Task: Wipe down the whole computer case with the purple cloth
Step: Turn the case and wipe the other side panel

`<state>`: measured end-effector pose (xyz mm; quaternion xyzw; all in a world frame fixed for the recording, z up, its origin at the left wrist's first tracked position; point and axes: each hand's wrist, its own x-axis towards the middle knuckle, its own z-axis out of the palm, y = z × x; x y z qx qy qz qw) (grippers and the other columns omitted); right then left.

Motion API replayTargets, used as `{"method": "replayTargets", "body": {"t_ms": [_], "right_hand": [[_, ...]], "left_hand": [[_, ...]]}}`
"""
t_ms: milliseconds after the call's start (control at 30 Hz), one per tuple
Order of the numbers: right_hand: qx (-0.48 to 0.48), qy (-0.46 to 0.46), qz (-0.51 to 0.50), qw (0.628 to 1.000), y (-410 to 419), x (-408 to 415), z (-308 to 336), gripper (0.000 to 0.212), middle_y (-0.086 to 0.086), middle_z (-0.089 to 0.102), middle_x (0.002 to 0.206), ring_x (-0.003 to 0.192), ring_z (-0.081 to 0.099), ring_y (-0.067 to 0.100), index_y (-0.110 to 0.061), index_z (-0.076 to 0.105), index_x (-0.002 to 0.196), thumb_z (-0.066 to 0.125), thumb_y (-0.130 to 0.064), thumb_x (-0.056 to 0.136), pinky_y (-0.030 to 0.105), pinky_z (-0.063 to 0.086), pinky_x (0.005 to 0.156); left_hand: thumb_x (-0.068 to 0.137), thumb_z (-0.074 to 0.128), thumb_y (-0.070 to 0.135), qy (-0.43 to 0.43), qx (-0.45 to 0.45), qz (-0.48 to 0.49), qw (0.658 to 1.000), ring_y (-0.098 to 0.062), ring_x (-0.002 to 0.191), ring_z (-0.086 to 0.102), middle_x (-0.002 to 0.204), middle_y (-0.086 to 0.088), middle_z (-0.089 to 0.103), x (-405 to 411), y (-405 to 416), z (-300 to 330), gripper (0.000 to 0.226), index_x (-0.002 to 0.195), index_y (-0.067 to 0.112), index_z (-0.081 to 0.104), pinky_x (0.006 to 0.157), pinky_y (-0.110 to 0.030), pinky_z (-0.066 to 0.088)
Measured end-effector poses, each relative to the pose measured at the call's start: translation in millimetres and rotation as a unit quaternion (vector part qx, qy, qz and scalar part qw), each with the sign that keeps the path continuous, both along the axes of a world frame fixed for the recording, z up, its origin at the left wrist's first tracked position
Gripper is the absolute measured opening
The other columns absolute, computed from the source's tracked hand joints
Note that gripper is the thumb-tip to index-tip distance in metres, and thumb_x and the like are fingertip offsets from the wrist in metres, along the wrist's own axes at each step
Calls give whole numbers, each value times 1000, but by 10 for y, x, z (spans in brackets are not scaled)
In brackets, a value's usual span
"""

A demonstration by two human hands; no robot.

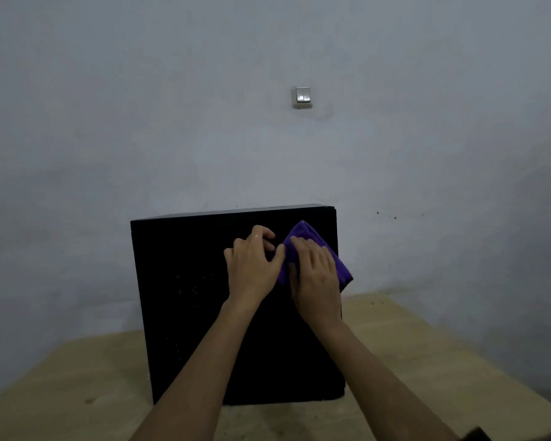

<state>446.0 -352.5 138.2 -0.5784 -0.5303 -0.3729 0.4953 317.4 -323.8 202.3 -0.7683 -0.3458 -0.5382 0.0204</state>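
Your right hand [315,272] is lying flat on the folded purple microfibre cloth [303,232], its fingers [299,246] straight and pressing it against the upper right part of the big black box-shaped computer case [185,300]. Your left hand [253,265] is resting on the case just beside the cloth, its fingers loosely bent on the panel and gripping nothing, the thumb touching the cloth's edge. The case is standing upright on the pale wooden counter [77,377], close to a grey plastered wall [140,122] carrying a white light switch [301,97].
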Motion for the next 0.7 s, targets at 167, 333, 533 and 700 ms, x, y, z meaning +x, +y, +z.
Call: {"method": "replayTargets", "body": {"t_ms": [167,333,533,700], "right_hand": [[-84,-75,-76,991,153,38,-271,66,12,16,168,156,13,29,-16,18,161,43,-33,103,53,17,124],[-78,-106,-104,986,242,76,193,68,11,10,169,156,9,29,-17,15,162,42,-29,100,55,15,124],[-60,-108,-133,983,221,237,518,65,7,22,167,155,16,31,-24,27,160,45,-32,98,60,14,122],[-24,74,-34,996,107,452,131,60,5,16,168,151,26,32,-28,18,161,34,-41,105,55,38,109]], "left_hand": [[95,51,29,11,123,84,989,-27,131,44,144,-3,50,-87,179,99,46,140,21,52,103,-44,35],[103,32,30,155,84,92,980,-26,154,12,165,1,24,-100,389,220,56,158,21,25,123,-52,9],[99,37,26,128,85,109,982,-25,151,23,157,2,39,-70,361,189,55,154,21,35,121,-58,10],[102,38,24,124,63,92,986,-23,154,13,160,6,30,-79,325,207,57,157,23,26,122,-56,2]]}}
